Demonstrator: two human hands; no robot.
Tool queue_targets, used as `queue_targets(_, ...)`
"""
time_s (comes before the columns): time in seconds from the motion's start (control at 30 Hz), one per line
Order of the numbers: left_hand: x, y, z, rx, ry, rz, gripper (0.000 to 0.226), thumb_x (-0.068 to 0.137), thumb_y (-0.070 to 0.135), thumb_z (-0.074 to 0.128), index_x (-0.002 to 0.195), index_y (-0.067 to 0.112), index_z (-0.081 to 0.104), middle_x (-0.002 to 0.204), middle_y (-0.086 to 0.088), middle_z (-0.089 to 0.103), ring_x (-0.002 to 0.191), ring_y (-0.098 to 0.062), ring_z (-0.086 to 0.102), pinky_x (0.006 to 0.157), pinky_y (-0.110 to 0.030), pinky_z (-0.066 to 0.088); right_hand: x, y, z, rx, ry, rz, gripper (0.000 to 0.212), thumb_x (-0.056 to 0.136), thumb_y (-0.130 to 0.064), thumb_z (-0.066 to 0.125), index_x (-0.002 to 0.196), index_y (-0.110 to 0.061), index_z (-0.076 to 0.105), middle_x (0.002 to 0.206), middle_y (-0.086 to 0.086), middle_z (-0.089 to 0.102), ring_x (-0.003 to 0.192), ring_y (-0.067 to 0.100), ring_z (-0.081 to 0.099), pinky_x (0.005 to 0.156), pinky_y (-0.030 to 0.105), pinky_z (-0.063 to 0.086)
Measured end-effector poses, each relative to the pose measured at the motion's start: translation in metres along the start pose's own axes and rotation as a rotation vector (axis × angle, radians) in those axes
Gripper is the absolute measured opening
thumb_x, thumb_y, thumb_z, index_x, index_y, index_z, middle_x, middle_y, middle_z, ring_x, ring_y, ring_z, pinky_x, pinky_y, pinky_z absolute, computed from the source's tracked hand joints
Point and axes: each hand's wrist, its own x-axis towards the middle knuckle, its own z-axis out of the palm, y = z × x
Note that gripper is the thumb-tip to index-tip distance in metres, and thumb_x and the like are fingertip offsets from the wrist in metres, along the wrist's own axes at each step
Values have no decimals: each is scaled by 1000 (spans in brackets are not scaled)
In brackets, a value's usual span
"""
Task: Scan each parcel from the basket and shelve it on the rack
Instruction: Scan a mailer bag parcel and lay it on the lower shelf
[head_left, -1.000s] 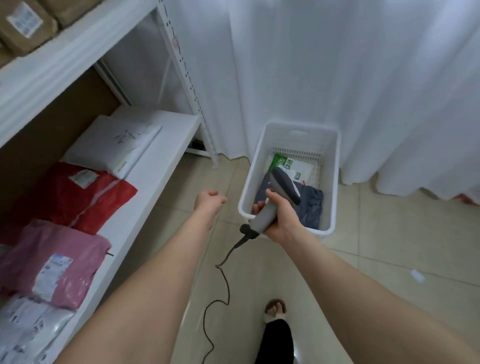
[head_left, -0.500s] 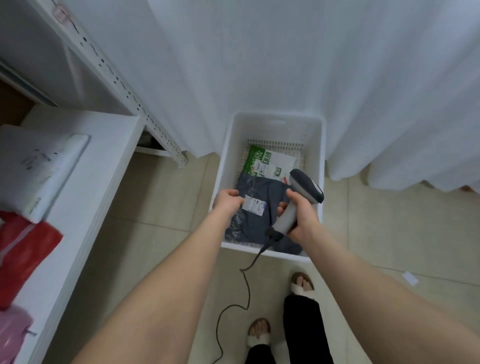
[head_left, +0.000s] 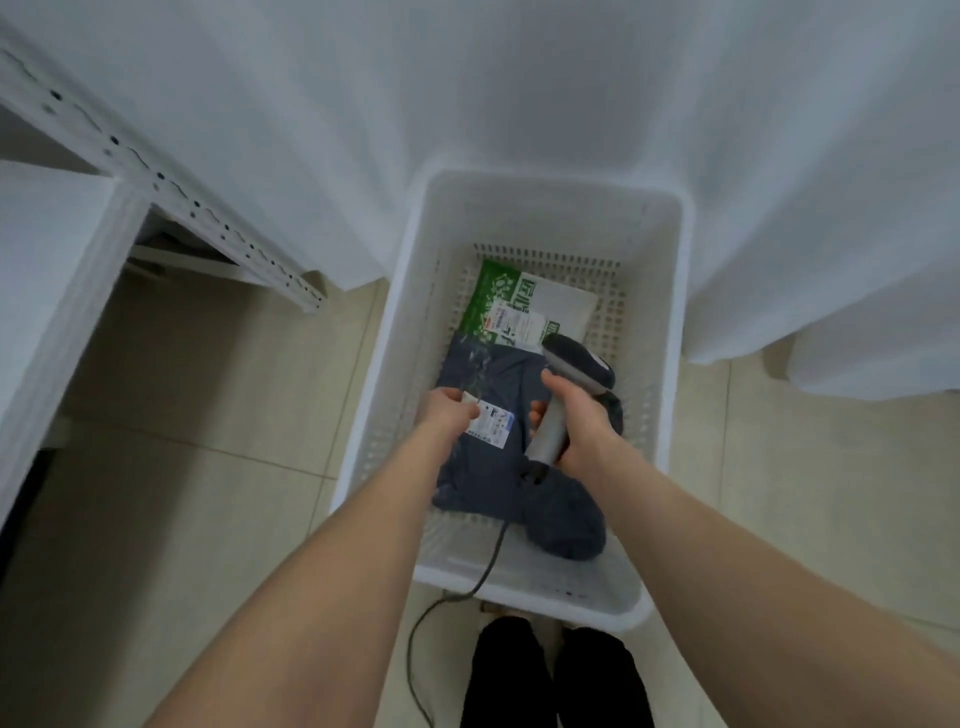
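While both forearms reached down into the white basket (head_left: 395, 322), the head view, the only one, showed it from straight above, sitting on the beige tiled floor (head_left: 182, 467) against a white curtain (head_left: 519, 104).

Two parcels lay in the basket. The dark grey parcel (head_left: 483, 467) took up the near and middle part of the bottom. The green-and-white parcel (head_left: 506, 299) was at the far end, with its near edge tucked under the grey one. The grey parcel carried a white shipping label (head_left: 493, 423) facing up.

The left hand (head_left: 449, 410) had its fingers curled onto the grey parcel at the label's upper-left corner, pinching the wrap there. The parcel was in the basket, and lift-off couldn't be confirmed.

The right hand (head_left: 576, 421) was wrapped tight around the handle of the grey barcode scanner (head_left: 571, 384). The scanner head was tilted toward the far end, above the seam between the two parcels and just right of the label. Its cable (head_left: 488, 564) ran over the near rim of the basket and down onto the floor.

The white rack upright (head_left: 156, 182) and a shelf edge (head_left: 47, 228) were at far left, well apart from the basket. Black trouser legs (head_left: 519, 675) showed at the bottom edge, just below the basket. The frame had slight motion blur, so the label text was unreadable.
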Motion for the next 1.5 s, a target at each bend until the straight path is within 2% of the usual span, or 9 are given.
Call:
queue_targets(0.1, 63, -12, 16, 62, 2, 4, 53, 83, 7, 68, 133, 3, 50, 124, -18, 59, 110, -33, 60, 90, -39, 50, 64, 11, 10, -24, 4, -5, 24, 87, -25, 73, 90, -4, 62, 70, 6, 59, 57, 15, 55, 56, 28, 50)
queue_targets(0.23, 143, -31, 38, 85, 31, 28, 60, 81, 9, 72, 132, -2, 44, 112, -14, 57, 100, -30, 59, 76, -31, 48, 146, 28, 13, -40, 1, -5, 21, 88, -22, 72, 91, -2, 64, 68, 7, 58, 55, 14, 53, 52, 27, 48)
queue_targets(0.37, 210, -47, 57, 173, 70, 36, 83, 77, 21, 78, 141, 0, 30, 139, -19, 43, 123, -34, 48, 80, -30, 40, 209, 49, 13, 29, -19, 34, 21, 88, -22, 70, 94, -3, 62, 68, 6, 58, 56, 14, 52, 52, 27, 46)
queue_targets(0.57, 271, -71, 83, 238, 91, 38, 79, 70, 18, 83, 134, -4, 41, 132, -21, 52, 118, -33, 54, 96, -41, 49, 262, 69, 9, 31, -62, 41, 20, 89, -21, 69, 98, -4, 62, 68, 5, 57, 57, 14, 52, 56, 26, 48)
queue_targets(0.73, 282, -81, 87, 302, 107, -65, 76, 69, 15, 84, 131, -5, 45, 127, -22, 56, 114, -34, 58, 95, -44, 51, 273, 69, -3, 10, -71, 33, 17, 89, -21, 69, 91, -6, 62, 68, 5, 57, 58, 14, 52, 61, 28, 47)
queue_targets(0.93, 246, -68, 78, 294, 79, 3, 40, 73, 14, 77, 108, 1, 66, 106, -19, 67, 96, -31, 66, 87, -38, 54, 239, 57, -9, -12, -35, 28, 16, 88, -19, 70, 82, -7, 62, 69, 5, 59, 59, 13, 54, 59, 26, 48)
queue_targets(1.03, 204, -50, 65, 210, 77, 81, 23, 78, 13, 66, 100, 4, 67, 101, -22, 68, 93, -34, 66, 72, -30, 50, 199, 48, -5, -7, -30, 10, 17, 88, -17, 71, 81, -5, 61, 65, 5, 57, 54, 12, 52, 55, 24, 47)
queue_targets(1.2, 121, -3, 19, 134, 114, 247, 35, 83, 12, 63, 118, 5, 63, 110, -17, 67, 103, -31, 62, 85, -35, 49, 112, 20, 7, -9, -11, -53, 17, 88, -15, 70, 76, -7, 61, 60, 4, 57, 51, 12, 51, 51, 24, 46)
queue_targets(1.5, -47, 121, -102, 100, -21, 416, 29, 89, 10, 58, 117, 3, 64, 112, -14, 67, 92, -19, 60, 77, -24, 43, -72, -28, 41, 64, -22, -156, 10, 87, -7, 70, 80, -8, 63, 66, 5, 59, 56, 13, 53, 58, 26, 46)
